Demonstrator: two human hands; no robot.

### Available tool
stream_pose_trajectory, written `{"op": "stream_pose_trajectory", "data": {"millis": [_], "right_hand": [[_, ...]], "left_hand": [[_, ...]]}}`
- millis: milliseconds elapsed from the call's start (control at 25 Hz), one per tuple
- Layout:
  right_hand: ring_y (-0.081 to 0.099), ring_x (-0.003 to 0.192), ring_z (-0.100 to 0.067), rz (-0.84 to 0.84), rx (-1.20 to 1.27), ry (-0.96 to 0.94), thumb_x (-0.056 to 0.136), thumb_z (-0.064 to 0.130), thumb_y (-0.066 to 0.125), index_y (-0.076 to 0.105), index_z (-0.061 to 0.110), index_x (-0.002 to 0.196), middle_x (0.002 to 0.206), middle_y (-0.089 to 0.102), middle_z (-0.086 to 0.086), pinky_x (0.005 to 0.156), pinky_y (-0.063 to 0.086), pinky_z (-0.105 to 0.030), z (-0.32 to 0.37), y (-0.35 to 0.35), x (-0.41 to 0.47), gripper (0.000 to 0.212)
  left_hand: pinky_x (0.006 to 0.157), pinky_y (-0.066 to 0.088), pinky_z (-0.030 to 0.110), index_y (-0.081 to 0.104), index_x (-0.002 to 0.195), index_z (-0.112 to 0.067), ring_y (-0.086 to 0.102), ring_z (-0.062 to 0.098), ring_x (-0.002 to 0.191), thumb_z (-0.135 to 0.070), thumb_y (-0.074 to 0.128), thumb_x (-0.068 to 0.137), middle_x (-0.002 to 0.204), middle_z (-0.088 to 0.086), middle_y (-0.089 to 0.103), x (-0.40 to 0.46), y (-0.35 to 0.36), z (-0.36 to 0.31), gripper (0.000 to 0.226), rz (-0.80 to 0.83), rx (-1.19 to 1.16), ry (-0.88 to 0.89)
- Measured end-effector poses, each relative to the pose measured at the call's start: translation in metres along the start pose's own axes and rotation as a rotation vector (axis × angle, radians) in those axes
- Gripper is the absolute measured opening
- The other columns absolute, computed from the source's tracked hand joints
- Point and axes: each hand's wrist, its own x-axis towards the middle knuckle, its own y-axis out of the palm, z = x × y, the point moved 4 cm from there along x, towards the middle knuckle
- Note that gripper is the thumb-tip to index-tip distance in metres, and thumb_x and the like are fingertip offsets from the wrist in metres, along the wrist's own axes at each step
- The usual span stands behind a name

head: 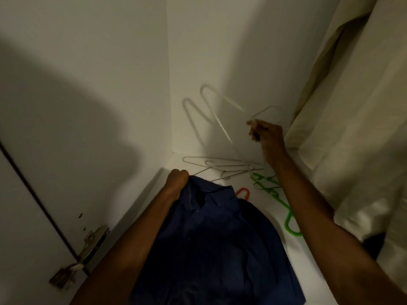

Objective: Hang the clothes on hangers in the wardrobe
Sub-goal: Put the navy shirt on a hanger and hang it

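R hand [267,137] holds a white wire hanger [217,113] up inside the white wardrobe [99,62]; L hand [177,180] grips a dark navy collared shirt [211,238].

R fingers are curled round the hanger's neck just below the hook, the frame tilted and motion-blurred, casting a shadow on the back wall. L fingers are bunched into the shirt's collar area — the shirt drapes down over the wardrobe floor toward the camera. On the floor behind the shirt: a few thin metal wire hangers [222,167] lying flat near the back corner, a bright green plastic hanger [277,201] to the R, partly under the R forearm, and a small red-orange plastic hanger hook [242,192] peeking out at the shirt's edge. Cream-coloured fabric garment [352,106] hangs along the R side. Metal door hinge [88,249] at lower L.
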Motion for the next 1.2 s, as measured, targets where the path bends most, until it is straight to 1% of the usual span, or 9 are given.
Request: {"op": "stream_pose_trajectory", "data": {"millis": [160, 280, 440, 560, 720, 880, 1000, 1120, 1200], "right_hand": [[0.060, 0.072, -0.014, 0.044, 0.489, 0.003, 0.104, 0.007, 0.053, 0.072, 0.002, 0.107, 0.078, 0.067, -0.006, 0.068, 0.049, -0.023, 0.028, 0.027, -0.003, 0.019], [0.058, 0.070, -0.012, 0.050, 0.704, 0.120, 0.105, 0.006, 0.049, 0.068, 0.000, 0.112, 0.076, 0.064, -0.005, 0.065, 0.049, -0.019, 0.016, 0.061, -0.019, 0.021], [0.060, 0.069, -0.012, 0.085, 0.898, 0.201, 0.103, 0.004, 0.052, 0.067, -0.002, 0.114, 0.078, 0.063, -0.007, 0.065, 0.052, -0.020, -0.003, 0.091, -0.038, 0.020], [0.057, 0.065, -0.013, 0.124, 0.783, 0.208, 0.102, 0.003, 0.054, 0.067, -0.005, 0.114, 0.076, 0.064, -0.008, 0.061, 0.049, -0.020, -0.014, 0.102, -0.051, 0.020], [0.050, 0.053, -0.013, 0.237, 0.379, 0.136, 0.098, 0.002, 0.060, 0.073, -0.003, 0.107, 0.072, 0.069, -0.010, 0.051, 0.038, -0.021, -0.009, 0.088, -0.062, 0.017], [0.061, 0.052, -0.016, 0.401, 0.092, 0.136, 0.093, 0.007, 0.069, 0.078, 0.000, 0.101, 0.076, 0.074, -0.017, 0.048, 0.048, -0.023, 0.002, 0.055, -0.067, 0.014], [0.066, 0.055, -0.023, 0.496, 0.000, 0.185, 0.086, 0.012, 0.074, 0.077, -0.005, 0.099, 0.079, 0.074, -0.023, 0.053, 0.056, -0.028, 0.009, 0.041, -0.077, 0.022], [0.069, 0.061, -0.023, 0.520, -0.198, 0.206, 0.088, 0.005, 0.076, 0.078, -0.007, 0.093, 0.083, 0.075, -0.025, 0.064, 0.061, -0.031, 0.007, 0.031, -0.085, 0.013], [0.068, 0.067, -0.021, 0.499, -0.352, 0.158, 0.087, 0.003, 0.078, 0.082, 0.001, 0.086, 0.081, 0.077, -0.021, 0.067, 0.056, -0.029, 0.004, 0.024, -0.085, 0.005]], "left_hand": [[0.059, 0.044, 0.028, 0.065, 0.081, -0.008, 0.058, 0.023, 0.071, -0.012, 0.074, 0.081, 0.078, 0.011, 0.061, -0.015, 0.010, -0.014, 0.009, 0.101, 0.002, 0.124], [0.061, 0.045, 0.029, 0.071, 0.078, -0.005, 0.058, 0.023, 0.069, -0.007, 0.077, 0.080, 0.075, 0.012, 0.063, -0.022, 0.010, -0.024, 0.007, 0.110, -0.054, 0.206], [0.072, 0.059, 0.037, 0.078, 0.080, -0.001, 0.070, 0.025, 0.073, -0.013, 0.085, 0.080, 0.082, 0.016, 0.076, -0.038, 0.001, -0.041, 0.014, 0.125, -0.141, 0.178], [0.071, 0.061, 0.034, 0.079, 0.085, 0.000, 0.072, 0.024, 0.072, -0.009, 0.087, 0.078, 0.083, 0.016, 0.077, -0.053, -0.012, -0.052, 0.014, 0.130, -0.218, 0.150], [0.066, 0.061, 0.036, 0.076, 0.098, 0.002, 0.071, 0.029, 0.075, -0.011, 0.085, 0.078, 0.089, 0.018, 0.076, -0.057, -0.030, -0.056, 0.026, 0.116, -0.251, 0.035], [0.079, 0.062, 0.050, 0.074, 0.105, 0.002, 0.072, 0.036, 0.090, -0.018, 0.081, 0.079, 0.102, 0.021, 0.076, -0.052, -0.039, -0.063, 0.033, 0.185, -0.273, -0.080], [0.077, 0.061, 0.042, 0.073, 0.086, -0.001, 0.068, 0.031, 0.077, -0.012, 0.071, 0.084, 0.094, 0.020, 0.072, -0.054, -0.042, -0.074, 0.012, 0.218, -0.284, -0.106], [0.057, 0.057, 0.029, 0.064, 0.053, -0.002, 0.063, 0.028, 0.052, -0.004, 0.052, 0.084, 0.069, 0.015, 0.067, -0.058, -0.046, -0.084, 0.033, 0.220, -0.403, -0.121], [0.076, 0.059, 0.034, 0.075, 0.076, 0.007, 0.071, 0.033, 0.073, -0.020, 0.049, 0.083, 0.093, 0.022, 0.074, -0.061, -0.045, -0.087, 0.038, 0.303, -0.490, -0.159]]}}
